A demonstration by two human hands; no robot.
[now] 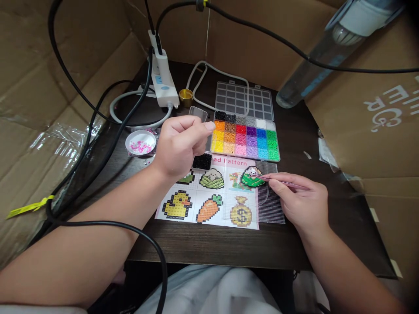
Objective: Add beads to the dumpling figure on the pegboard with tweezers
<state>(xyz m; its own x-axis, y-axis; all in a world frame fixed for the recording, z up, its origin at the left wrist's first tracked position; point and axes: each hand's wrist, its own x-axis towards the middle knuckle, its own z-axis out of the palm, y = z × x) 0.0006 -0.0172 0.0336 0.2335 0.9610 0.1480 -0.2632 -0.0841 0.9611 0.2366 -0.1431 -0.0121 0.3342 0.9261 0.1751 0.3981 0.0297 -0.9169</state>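
My right hand (303, 198) grips a pair of pink tweezers (278, 179). Their tips touch or hover over a green, white and black bead figure (252, 176), which lies on a clear pegboard (273, 205) and partly over the pattern sheet (193, 192). Raised above the sheet's upper left, my left hand (181, 146) is closed, thumb pressed against the curled fingers; whatever it may hold is hidden. Just beneath it sits a small clear box of black beads (202, 162). Behind the sheet stands a sectioned box of coloured beads (245, 135), its clear lid (244, 99) folded back.
A white dish of pink and white beads (141, 142) is at the left, beside a power strip (163, 83). A gold cup (186, 97) stands farther back. Black cables (124, 126) cross over my left forearm. Cardboard walls (248, 48) surround the dark table; a clear tube (314, 65) leans right.
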